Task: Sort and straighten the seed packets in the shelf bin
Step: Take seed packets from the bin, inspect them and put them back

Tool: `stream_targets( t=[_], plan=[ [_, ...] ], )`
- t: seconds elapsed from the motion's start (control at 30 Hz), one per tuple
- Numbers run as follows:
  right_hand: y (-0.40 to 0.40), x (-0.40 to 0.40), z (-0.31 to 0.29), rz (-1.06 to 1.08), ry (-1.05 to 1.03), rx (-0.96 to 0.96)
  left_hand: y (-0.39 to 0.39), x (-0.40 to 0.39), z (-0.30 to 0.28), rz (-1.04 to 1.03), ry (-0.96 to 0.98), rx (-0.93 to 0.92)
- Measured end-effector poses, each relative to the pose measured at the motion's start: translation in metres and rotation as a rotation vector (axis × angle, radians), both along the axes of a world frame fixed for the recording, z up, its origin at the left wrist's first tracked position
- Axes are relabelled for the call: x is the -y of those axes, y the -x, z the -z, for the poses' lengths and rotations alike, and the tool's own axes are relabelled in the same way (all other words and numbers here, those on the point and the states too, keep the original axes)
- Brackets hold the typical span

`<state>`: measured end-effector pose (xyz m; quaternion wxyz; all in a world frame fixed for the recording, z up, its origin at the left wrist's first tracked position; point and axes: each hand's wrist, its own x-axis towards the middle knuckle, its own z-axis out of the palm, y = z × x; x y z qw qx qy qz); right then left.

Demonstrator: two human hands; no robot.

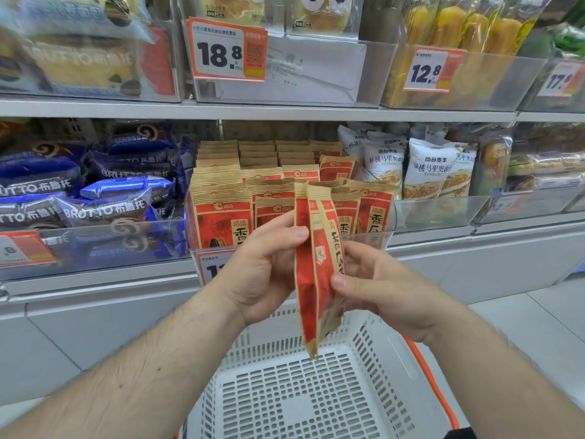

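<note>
Seed packets [316, 274], red and tan paper, are held upright edge-on: left hand [262, 274] pinches one side, right hand [373, 286] grips the other. They look light, crinkly and pliable, best held mid-body above the clear plastic shelf bin [391, 223].

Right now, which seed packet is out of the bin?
The packet held edge-on between left hand and right hand, above the basket; the others stand in the bin.

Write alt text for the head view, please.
Both hands, left hand and right hand, hold a few red-and-tan seed packets upright, edge-on, in front of the clear shelf bin of matching packets. A white perforated basket sits below.
</note>
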<state>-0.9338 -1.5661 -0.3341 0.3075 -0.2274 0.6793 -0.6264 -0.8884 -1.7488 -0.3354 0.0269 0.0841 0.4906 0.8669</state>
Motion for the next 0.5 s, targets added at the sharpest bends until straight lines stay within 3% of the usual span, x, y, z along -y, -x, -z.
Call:
stream_targets(
  t=[0.17, 0.27, 0.5],
  plan=[
    [-0.003, 0.008, 0.001, 0.212, -0.22, -0.262, 0.0, -0.002, -0.005, -0.199, 0.109, 0.096],
    [-0.003, 0.008, 0.003, 0.221, -0.274, -0.334, 0.002, -0.004, -0.004, -0.281, 0.189, 0.165],
    [-0.002, 0.01, -0.009, 0.468, -0.03, -0.434, 0.0, -0.007, -0.003, -0.169, 0.174, 0.206]
  ],
)
